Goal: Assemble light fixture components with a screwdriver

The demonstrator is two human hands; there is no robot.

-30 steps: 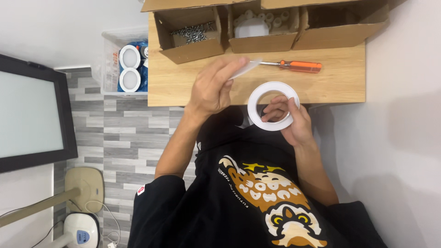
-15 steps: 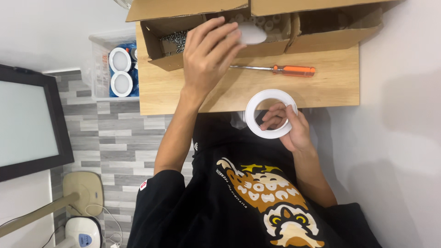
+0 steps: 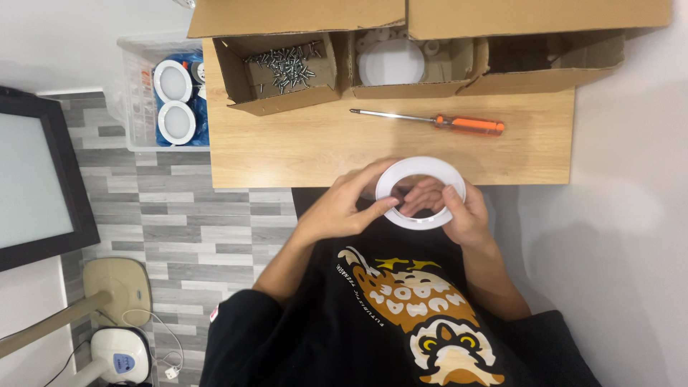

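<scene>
White ring (image 3: 421, 192) now sits in both your hands at the near edge of the wooden surface (image 3: 301, 147): left hand (image 3: 342, 206) is back from the cardboard boxes & pinching its rim, right hand (image 3: 459, 209) clamped on the opposite side.

A white ring (image 3: 421, 192), round and flat with an open middle, is held level just off the wooden table's near edge, at 6 o'clock from the screwdriver.

On the table (image 3: 301, 150), a screwdriver (image 3: 430, 120) lies before 2 boxes (image 3: 283, 72), the screws (image 3: 285, 61) inside the left one.
</scene>
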